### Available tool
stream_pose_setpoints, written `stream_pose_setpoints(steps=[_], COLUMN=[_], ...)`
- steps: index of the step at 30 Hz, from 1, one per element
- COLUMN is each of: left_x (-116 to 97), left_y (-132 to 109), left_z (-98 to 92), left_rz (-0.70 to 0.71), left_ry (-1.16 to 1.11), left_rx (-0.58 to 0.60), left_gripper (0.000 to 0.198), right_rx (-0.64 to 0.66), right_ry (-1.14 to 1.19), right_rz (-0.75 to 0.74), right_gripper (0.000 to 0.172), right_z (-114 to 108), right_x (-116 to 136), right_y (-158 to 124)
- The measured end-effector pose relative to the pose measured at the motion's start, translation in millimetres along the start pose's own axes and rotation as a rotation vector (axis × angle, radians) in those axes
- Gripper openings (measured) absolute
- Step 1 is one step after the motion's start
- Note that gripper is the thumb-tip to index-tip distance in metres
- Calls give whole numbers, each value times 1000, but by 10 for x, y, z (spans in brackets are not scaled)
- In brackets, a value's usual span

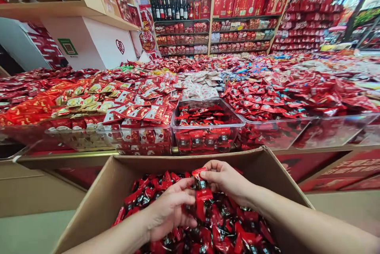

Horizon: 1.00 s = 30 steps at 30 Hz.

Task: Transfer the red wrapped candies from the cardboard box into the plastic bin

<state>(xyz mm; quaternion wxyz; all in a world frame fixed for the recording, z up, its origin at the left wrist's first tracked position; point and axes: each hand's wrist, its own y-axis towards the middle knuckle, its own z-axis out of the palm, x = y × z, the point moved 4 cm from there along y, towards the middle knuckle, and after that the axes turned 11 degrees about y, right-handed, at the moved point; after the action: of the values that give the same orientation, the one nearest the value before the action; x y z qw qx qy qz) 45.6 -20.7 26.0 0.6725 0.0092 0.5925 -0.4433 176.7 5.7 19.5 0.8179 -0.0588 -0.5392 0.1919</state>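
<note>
My right hand (227, 181) pinches a small wrapped candy (200, 181) by its red top end, between thumb and fingers. The wrapper is red at both ends, with a dark middle bearing white print. Just to its left, my left hand (173, 208) has its fingers apart and lightly curled. Its fingertips come close to the packet's left edge; whether they touch it I cannot tell. Both hands are over an open cardboard box (276, 179), which holds a heap of similar red and dark wrapped candies (222, 234).
Beyond the box stands a clear plastic bin (208, 125) partly filled with similar candies. Bins heaped with red packets (261, 95) and white-and-red packets (142, 111) flank it. Shelves (210, 8) of red boxes and bottles line the back. A white pillar (89, 42) rises at left.
</note>
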Motion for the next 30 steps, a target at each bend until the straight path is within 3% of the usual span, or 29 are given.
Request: stream_pose_setpoints(steps=[2, 7, 11, 15, 17, 20, 24, 30], left_x=[6, -11, -63, -107, -122, -134, -192, -227], left_y=[24, 45, 21, 7, -3, -24, -56, -97], left_z=[-18, -117, -167, -210, -221, -273, -373, -425], left_rz=[19, 106, 172, 245, 278, 252, 256, 307], left_ry=[117, 420, 474, 729, 832, 787, 623, 734], left_rx=[-27, -208, -215, -231, -224, -221, -240, -295], left_gripper=[31, 30, 21, 14, 12, 13, 18, 15], right_rx=[-2, 37, 93, 166, 220, 191, 127, 261], right_ry=[40, 61, 37, -123, -237, -327, -221, -253], right_rz=[30, 29, 25, -90, -155, -157, -28, 24], right_gripper=[25, 25, 23, 34, 31, 17, 8, 17], right_z=[0, 42, 83, 140, 172, 166, 150, 235], right_x=[-24, -34, -4, 27, 37, 48, 40, -15], right_y=[-12, -38, -45, -52, -54, -29, 11, -39])
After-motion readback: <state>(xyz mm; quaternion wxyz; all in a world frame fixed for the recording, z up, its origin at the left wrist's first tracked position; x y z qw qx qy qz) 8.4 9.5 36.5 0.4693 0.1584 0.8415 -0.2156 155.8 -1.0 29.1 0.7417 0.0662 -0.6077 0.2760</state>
